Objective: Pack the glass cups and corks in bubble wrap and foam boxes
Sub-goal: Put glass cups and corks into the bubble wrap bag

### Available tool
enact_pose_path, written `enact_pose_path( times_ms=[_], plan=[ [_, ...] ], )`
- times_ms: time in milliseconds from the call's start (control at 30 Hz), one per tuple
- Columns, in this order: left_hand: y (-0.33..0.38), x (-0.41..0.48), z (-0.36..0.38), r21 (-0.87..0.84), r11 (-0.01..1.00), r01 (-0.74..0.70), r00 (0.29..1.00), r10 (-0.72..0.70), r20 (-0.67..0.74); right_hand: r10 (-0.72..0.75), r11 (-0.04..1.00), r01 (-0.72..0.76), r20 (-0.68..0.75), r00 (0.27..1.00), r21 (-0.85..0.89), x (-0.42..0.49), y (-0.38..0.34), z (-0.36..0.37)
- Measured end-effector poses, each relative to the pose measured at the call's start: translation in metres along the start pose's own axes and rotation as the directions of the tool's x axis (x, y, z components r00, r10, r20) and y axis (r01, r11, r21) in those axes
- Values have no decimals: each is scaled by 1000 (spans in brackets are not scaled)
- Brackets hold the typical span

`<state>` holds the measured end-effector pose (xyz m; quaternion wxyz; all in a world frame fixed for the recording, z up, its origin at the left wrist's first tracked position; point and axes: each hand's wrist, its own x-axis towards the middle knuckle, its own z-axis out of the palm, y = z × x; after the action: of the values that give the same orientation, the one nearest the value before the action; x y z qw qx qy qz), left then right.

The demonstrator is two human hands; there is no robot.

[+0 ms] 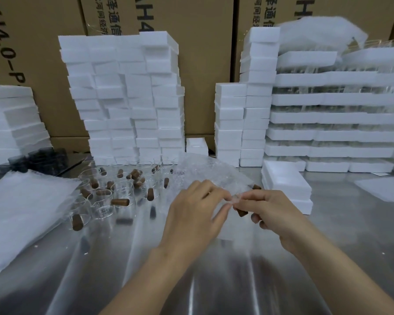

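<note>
A clear bubble wrap bag point(205, 171) lies on the steel table in front of me. My left hand point(193, 214) and my right hand point(271, 212) both pinch its near edge, fingertips almost meeting. A brown cork point(241, 212) shows under my right hand's fingers. Several clear glass cups point(102, 196) stand left of centre among several loose brown corks point(121, 202). A short stack of white foam boxes point(287, 185) sits just right of my right hand.
A pile of bubble wrap sheets point(21, 212) covers the left of the table. Tall stacks of white foam boxes point(125, 98) and foam trays point(332, 117) line the back, with cardboard cartons point(205, 64) behind them. Dark glass cups point(32, 160) sit far left.
</note>
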<state>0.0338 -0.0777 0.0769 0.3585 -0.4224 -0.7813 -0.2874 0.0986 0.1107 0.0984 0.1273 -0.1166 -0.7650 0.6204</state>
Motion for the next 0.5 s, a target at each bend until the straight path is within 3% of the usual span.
enact_pose_path(
  times_ms=[367,433,500],
  plan=[
    [27,-4,13,-110,980,-165,976,145,-164,65,975,-69,23,998,210,3,8,14],
    [27,-2,9,-144,977,-159,968,125,-218,52,977,-55,21,998,208,3,8,14],
    [23,3,0,-221,971,-87,951,15,-310,24,979,-28,22,999,204,3,5,12]
  ],
)
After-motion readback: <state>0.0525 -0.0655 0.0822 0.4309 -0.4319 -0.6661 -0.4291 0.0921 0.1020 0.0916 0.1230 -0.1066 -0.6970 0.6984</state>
